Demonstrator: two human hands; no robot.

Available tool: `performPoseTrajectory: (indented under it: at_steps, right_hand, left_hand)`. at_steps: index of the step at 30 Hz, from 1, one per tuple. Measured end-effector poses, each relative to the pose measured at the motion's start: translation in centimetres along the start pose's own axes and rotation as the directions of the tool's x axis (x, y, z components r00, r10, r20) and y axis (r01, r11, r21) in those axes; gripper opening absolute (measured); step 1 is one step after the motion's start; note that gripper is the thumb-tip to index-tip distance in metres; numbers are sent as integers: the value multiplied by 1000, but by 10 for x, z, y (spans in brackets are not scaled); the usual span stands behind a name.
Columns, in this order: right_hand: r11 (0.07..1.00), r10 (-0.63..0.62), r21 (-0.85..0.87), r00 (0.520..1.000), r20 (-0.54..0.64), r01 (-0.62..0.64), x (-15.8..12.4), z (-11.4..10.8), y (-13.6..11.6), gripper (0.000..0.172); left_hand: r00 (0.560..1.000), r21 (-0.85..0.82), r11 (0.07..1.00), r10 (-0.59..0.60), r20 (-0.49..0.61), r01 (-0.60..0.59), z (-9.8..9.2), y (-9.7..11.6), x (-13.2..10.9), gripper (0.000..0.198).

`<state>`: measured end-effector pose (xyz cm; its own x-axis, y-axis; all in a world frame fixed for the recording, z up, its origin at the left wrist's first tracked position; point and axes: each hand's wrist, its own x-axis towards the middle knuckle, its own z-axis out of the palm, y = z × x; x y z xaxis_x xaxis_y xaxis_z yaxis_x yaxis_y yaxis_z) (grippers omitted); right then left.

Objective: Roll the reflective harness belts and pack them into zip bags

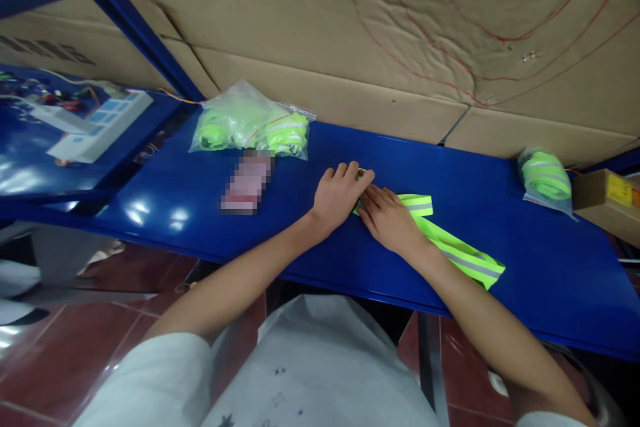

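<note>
A neon yellow-green strap with a grey reflective stripe (463,255) lies on the blue table (310,227), running from under my hands toward the right. My left hand (340,195) rests on its folded end, fingers curled and pressed down on the fabric. My right hand (387,219) lies flat on the strap just beside it, fingers stretched out and touching the left hand's fingertips. The strap's end under the hands is mostly hidden.
A clear bag of rolled neon straps (253,123) lies at the back left, a blurred pink item (247,183) in front of it. A single bagged roll (545,177) and a cardboard box (607,200) sit at the right. A power strip (100,123) lies far left. Cardboard sheets (400,33) stand behind.
</note>
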<state>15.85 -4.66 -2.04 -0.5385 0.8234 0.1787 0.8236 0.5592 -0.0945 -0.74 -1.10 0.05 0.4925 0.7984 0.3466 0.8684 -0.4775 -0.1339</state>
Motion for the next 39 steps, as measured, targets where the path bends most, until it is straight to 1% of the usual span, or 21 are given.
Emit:
performPoseTrajectory:
  at_steps: [1,3,6,8,12,15,17,19,24,26,29,31,33,36,37,39]
  right_hand:
    - [1000,-1,-8,1000,-1,1,-1,0,0,51]
    - [1000,-2,-20,1000,-8,2,-4,-1,0,50]
    - [999,-8,-34,1000,-22,7,-10,-2,1,52]
    - [999,-13,-45,1000,-17,12,-11,-2,2,51]
    - [999,-22,-41,1000,-12,22,-10,-2,4,51]
    - [999,-39,-30,999,-9,39,-9,-4,7,51]
    - [998,-55,-40,998,-1,55,-13,-7,10,51]
    - [996,-70,-59,998,9,70,-20,-12,15,51]
    - [992,-73,-106,997,23,75,-41,-18,27,56]
    - [991,-88,-104,996,20,89,-45,-19,28,59]
    - [991,-111,-78,993,29,113,-46,-19,25,59]
    - [992,-115,-56,993,30,117,-44,-19,22,58]
    - [994,-104,-34,994,15,104,-42,-19,20,56]
    - [996,-89,9,996,-4,89,-40,-16,19,52]
    - [996,-85,19,996,-6,85,-40,-15,19,51]
    - [996,-85,28,996,-11,85,-41,-13,20,51]
  left_hand:
    - [1000,-36,999,9,7,-9,2,0,0,33]
    - [1000,-169,986,4,29,1,8,1,0,32]
    - [997,-364,930,-21,72,46,17,0,-2,29]
    - [996,-454,889,-22,91,61,20,-1,-3,26]
    - [989,-596,795,-32,147,115,16,-6,0,25]
    - [978,-650,746,-6,206,142,10,-15,7,23]
    - [966,-627,757,-24,258,186,6,-19,11,20]
    - [953,-572,786,-72,293,235,5,-20,12,23]
    - [948,-458,841,-180,264,288,-1,-9,11,44]
    - [949,-402,869,-206,238,289,-6,-2,11,47]
    - [970,-265,938,-186,158,224,-16,9,11,45]
    - [982,-160,973,-151,109,167,-21,18,12,44]
    - [992,-107,989,-94,79,102,-22,28,13,45]
    - [998,-127,992,9,61,-1,-19,39,13,48]
    - [998,-146,989,26,64,-16,-19,41,12,48]
    - [997,-204,979,19,76,-4,-20,42,11,47]
